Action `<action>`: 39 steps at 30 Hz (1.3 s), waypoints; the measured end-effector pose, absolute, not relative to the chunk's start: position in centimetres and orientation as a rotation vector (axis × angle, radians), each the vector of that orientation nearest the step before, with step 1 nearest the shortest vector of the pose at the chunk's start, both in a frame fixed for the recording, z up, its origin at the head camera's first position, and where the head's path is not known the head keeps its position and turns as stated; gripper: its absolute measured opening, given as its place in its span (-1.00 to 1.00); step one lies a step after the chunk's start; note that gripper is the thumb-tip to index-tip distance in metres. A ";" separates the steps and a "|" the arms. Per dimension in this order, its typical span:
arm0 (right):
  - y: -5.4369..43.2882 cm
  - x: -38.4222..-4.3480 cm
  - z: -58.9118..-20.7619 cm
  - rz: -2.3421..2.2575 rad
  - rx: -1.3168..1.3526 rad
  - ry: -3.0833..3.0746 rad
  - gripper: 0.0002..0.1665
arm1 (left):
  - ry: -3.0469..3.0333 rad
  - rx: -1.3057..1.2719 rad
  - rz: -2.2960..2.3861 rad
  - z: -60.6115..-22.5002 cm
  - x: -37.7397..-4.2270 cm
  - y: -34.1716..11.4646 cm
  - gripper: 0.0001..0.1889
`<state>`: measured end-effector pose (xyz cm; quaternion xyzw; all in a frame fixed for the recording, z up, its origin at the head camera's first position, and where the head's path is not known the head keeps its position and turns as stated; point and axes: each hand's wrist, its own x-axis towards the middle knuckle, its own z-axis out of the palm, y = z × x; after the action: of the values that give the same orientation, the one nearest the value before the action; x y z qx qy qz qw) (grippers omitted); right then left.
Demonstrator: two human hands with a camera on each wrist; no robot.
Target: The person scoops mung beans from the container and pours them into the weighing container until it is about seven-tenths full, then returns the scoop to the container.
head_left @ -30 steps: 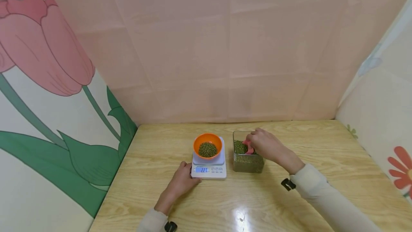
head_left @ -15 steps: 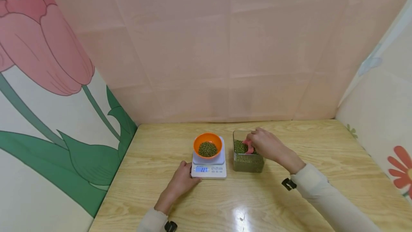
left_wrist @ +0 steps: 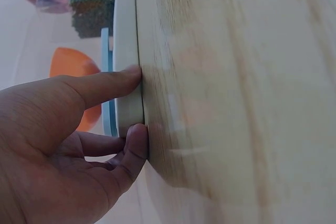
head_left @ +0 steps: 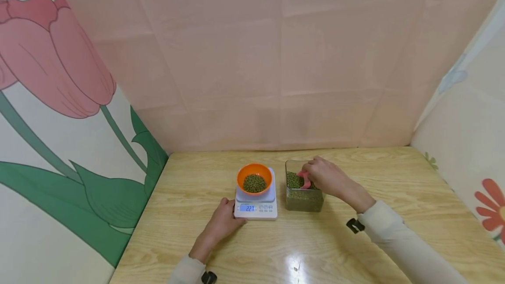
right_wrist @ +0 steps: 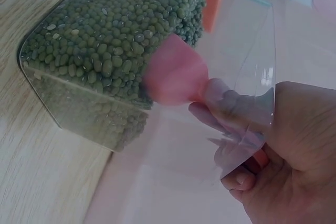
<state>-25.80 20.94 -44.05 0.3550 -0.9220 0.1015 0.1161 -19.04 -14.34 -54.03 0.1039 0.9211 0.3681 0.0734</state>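
My left hand (head_left: 222, 220) holds the front left corner of a white digital kitchen scale (head_left: 265, 215); in the left wrist view the thumb (left_wrist: 113, 83) lies along its front edge and the other fingers bend at its side. On the scale's platform stands an orange bowl (head_left: 254, 168) with green mung beans (head_left: 254, 183) in it. The display reads about 227. My right hand (head_left: 326, 178) grips the handle of a pink scoop (right_wrist: 176, 72) inside a clear square container (head_left: 304, 205) of mung beans. The scoop's head rests against the beans (right_wrist: 110, 30), its far edge among them.
The wooden table (head_left: 355, 240) carries the scale and, a small gap to its right, the container. A pink sheet (head_left: 276, 78) hangs behind the table. Walls with painted flowers flank both sides.
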 end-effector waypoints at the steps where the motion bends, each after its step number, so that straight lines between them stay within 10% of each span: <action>1: 21.0 -25.8 -44.0 0.298 1.037 -2.703 -0.61 | 2.767 0.312 1.101 -54.1 -19.0 -14.3 -0.44; 39: 22.6 -25.6 -44.5 0.553 0.990 -2.668 -0.81 | 2.821 0.350 1.043 -54.4 -19.2 -14.4 -0.40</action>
<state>-25.62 22.62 -44.51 0.3389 -0.9136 0.1894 0.1211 -19.22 -14.42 -54.38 0.1155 0.9301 0.3441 0.0569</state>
